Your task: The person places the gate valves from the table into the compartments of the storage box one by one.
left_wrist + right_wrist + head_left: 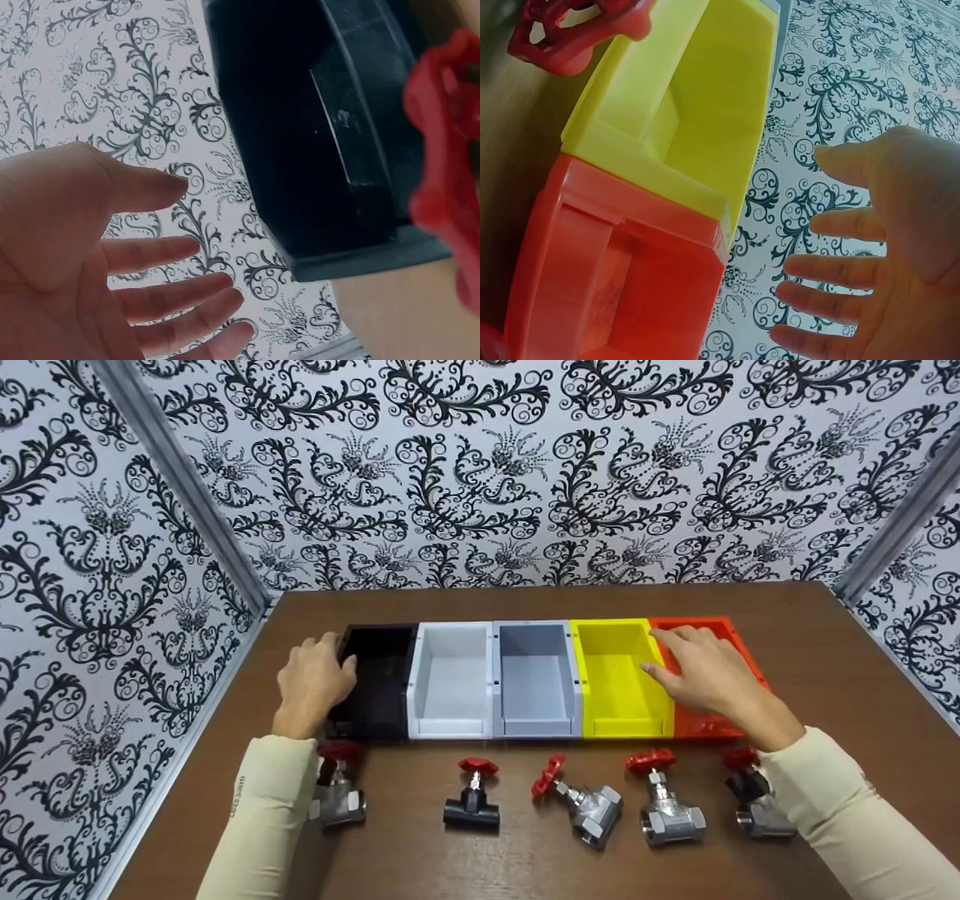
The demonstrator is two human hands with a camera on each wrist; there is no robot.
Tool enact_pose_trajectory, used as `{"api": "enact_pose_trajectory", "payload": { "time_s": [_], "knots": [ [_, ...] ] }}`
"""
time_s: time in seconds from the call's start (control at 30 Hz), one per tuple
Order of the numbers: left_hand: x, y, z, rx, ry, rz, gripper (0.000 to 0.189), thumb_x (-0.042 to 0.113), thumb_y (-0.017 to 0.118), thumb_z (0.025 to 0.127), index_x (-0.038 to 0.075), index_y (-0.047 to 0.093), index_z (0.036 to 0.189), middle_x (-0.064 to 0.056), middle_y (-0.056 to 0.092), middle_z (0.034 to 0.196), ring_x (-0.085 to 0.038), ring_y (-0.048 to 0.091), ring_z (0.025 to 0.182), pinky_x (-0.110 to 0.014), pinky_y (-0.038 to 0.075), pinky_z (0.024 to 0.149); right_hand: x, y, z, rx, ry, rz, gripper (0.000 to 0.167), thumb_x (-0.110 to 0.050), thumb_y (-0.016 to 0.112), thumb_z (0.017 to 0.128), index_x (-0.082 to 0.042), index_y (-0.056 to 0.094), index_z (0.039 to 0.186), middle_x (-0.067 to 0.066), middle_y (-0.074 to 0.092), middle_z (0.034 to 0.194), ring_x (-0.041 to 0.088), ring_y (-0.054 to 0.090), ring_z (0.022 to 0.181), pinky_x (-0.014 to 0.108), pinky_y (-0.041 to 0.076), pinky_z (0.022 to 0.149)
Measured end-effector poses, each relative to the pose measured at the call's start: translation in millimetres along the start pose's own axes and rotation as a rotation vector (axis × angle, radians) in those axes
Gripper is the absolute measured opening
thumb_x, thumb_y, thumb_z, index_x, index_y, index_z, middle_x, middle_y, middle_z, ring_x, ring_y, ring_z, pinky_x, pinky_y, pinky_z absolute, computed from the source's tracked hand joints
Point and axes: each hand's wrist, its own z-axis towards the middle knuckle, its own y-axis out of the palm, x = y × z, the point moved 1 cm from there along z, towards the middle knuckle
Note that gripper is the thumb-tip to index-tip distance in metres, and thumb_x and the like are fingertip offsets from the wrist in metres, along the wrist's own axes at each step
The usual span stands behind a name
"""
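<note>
In the head view my left hand (313, 682) is at the left side of the black bin (367, 729), fingers loosely extended. The left wrist view shows this palm (52, 255) bare, thumb and fingers apart, beside the bin. My right hand (705, 671) hovers over the red bin (705, 727), its thumb toward the yellow bin (628, 727). Nothing lies in the right palm (907, 277) in the right wrist view; the fingers are spread and straight. Between the black and yellow bins stand a white bin (454, 727) and a grey bin (538, 727).
Red-handled valves lie in a row before the bins: metal ones at left (339, 804), centre (598, 814) and right (673, 823), a black-bodied valve (472, 813), and another valve (765, 817) partly behind the right sleeve. Patterned walls (480, 472) enclose the brown table (420, 870).
</note>
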Motion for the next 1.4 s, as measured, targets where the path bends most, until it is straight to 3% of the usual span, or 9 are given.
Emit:
{"api": "enact_pose_trajectory", "payload": {
  "time_s": [0.33,0.8,1.4],
  "knots": [
    [-16.9,2.4,-0.4,-0.061,-0.039,0.004,0.052,0.028,0.055,0.097,-0.005,0.049,0.137,-0.035,0.053,0.131,-0.053,0.051,0.118,-0.068,0.044,0.088,0,-1,-2.0,-0.022,0.008,0.01,0.061,-0.034,0.06,0.097,0.003,0.046,0.143,0.032,0.05,0.137,0.052,0.044,0.124,0.067,0.033,0.102],
    [-25.5,8.8,-2.0,-0.094,-0.078,-0.013,0.047,0.028,0.055,0.097,-0.007,0.054,0.129,-0.037,0.057,0.124,-0.055,0.059,0.107,-0.066,0.047,0.083,3,-1,-9.9,-0.017,0.006,0.033,0.06,-0.034,0.062,0.096,0.001,0.048,0.143,0.032,0.051,0.137,0.051,0.045,0.123,0.068,0.035,0.101],
    [-28.4,17.0,1.0,-0.067,-0.085,-0.006,0.035,0.024,0.054,0.097,-0.008,0.064,0.108,-0.038,0.062,0.113,-0.055,0.061,0.099,-0.066,0.048,0.078,20,-3,-26.1,-0.044,0.069,0.107,0.062,-0.043,0.059,0.098,0.001,0.05,0.14,0.031,0.049,0.14,0.051,0.043,0.128,0.069,0.034,0.101]
  ]
}}
